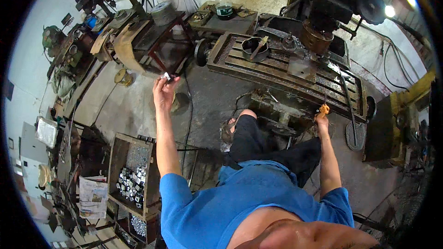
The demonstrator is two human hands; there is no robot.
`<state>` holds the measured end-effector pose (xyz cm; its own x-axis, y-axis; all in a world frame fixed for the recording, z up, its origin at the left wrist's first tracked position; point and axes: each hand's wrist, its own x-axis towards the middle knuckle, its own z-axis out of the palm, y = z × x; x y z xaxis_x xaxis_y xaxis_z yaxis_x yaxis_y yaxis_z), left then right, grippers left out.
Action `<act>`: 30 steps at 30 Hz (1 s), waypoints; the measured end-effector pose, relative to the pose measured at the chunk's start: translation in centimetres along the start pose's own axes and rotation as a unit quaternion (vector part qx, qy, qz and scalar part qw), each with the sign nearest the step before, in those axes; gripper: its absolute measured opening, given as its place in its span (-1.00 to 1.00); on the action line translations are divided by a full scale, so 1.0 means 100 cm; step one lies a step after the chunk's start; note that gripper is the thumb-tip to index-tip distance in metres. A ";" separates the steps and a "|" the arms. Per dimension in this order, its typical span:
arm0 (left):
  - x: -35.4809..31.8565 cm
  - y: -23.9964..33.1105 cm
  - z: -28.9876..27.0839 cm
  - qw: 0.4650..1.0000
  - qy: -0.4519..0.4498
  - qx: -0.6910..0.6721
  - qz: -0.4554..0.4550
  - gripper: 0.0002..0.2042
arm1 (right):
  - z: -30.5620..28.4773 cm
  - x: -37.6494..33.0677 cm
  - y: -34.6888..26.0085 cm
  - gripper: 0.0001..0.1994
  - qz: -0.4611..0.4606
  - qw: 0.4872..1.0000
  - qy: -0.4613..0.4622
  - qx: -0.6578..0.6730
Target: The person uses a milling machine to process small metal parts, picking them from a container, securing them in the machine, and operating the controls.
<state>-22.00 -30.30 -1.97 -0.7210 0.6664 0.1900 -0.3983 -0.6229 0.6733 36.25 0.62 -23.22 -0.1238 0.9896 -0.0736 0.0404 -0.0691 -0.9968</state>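
My left hand (163, 94) is raised at the left of the milling machine, its fingers pinching a small shiny metal piece (167, 77). My right hand (321, 120) is closed round an orange-yellow thing (324, 109) at the near edge of the machine table; a thin dark shaft seems to rise from it, and its exact kind is unclear. The slotted machine table (229, 59) spans the view ahead of me. On it stands a dark pot (262, 56) with a brush (259, 47) resting across it. A flat metal block (302, 68) sits below the machine head.
A wooden crate (112, 168) of small metal blocks (132, 184) stands by my left elbow. A long bar (349, 106) leans on the table's right end. Behind are a green bottle (224, 7) on a bench and a red-framed stand (162, 48). A cable (189, 106) crosses the floor.
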 end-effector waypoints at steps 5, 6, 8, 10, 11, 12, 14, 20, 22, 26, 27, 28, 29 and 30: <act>-0.017 -0.013 -0.023 0.988 0.098 0.098 -0.064 -0.92 | 0.039 -0.049 -0.085 -0.90 -0.079 0.995 -0.051 0.009; -0.020 -0.015 -0.031 0.990 0.101 0.073 -0.063 -0.91 | 0.037 -0.054 -0.107 -0.82 -0.053 0.993 -0.077 0.078; -0.022 -0.020 -0.057 0.984 0.124 0.097 -0.081 -0.81 | 0.034 -0.059 -0.140 -0.58 -0.061 0.981 -0.132 0.127; -0.029 -0.021 -0.068 0.972 0.091 0.131 -0.175 -0.71 | 0.048 -0.078 -0.190 -0.44 -0.128 0.945 -0.301 0.018; -0.032 -0.027 -0.057 0.965 0.133 0.143 -0.174 -0.68 | 0.060 -0.090 -0.208 -0.36 -0.186 0.909 -0.368 -0.056; -0.035 -0.041 -0.033 0.957 0.178 0.153 -0.172 -0.66 | 0.078 -0.102 -0.212 -0.39 -0.313 0.854 -0.391 -0.144; -0.046 -0.065 0.007 0.946 0.233 0.156 -0.164 -0.64 | 0.116 -0.143 -0.241 -0.43 -0.321 0.805 -0.362 -0.342; -0.075 -0.090 0.006 0.969 0.024 0.124 -0.211 -0.68 | 0.215 -0.171 -0.232 -0.72 -0.295 0.685 -0.395 -0.537; -0.087 -0.091 0.021 0.964 0.024 0.138 -0.227 -0.72 | 0.228 -0.176 -0.240 -0.71 -0.252 0.685 -0.391 -0.561; -0.098 -0.101 0.027 0.947 0.121 0.168 -0.246 -0.80 | 0.223 -0.187 -0.232 -0.68 -0.232 0.706 -0.453 -0.492; -0.099 -0.102 0.012 0.951 0.087 0.148 -0.256 -0.81 | 0.220 -0.188 -0.233 -0.66 -0.219 0.716 -0.452 -0.485; -0.100 -0.103 -0.003 0.954 0.053 0.127 -0.266 -0.81 | 0.212 -0.184 -0.234 -0.66 -0.225 0.726 -0.428 -0.489; -0.098 -0.102 0.002 0.950 0.030 0.122 -0.286 -0.82 | 0.198 -0.177 -0.235 -0.66 -0.227 0.739 -0.398 -0.494; -0.099 -0.104 0.009 0.953 0.077 0.140 -0.257 -0.83 | 0.184 -0.171 -0.238 -0.66 -0.232 0.749 -0.370 -0.498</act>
<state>-10.25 -30.04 -10.20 -0.5554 0.7722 -0.3085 -0.5698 -0.0832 0.8176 19.16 -17.01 1.18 -0.8548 0.5107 -0.0918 0.4968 0.7544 -0.4291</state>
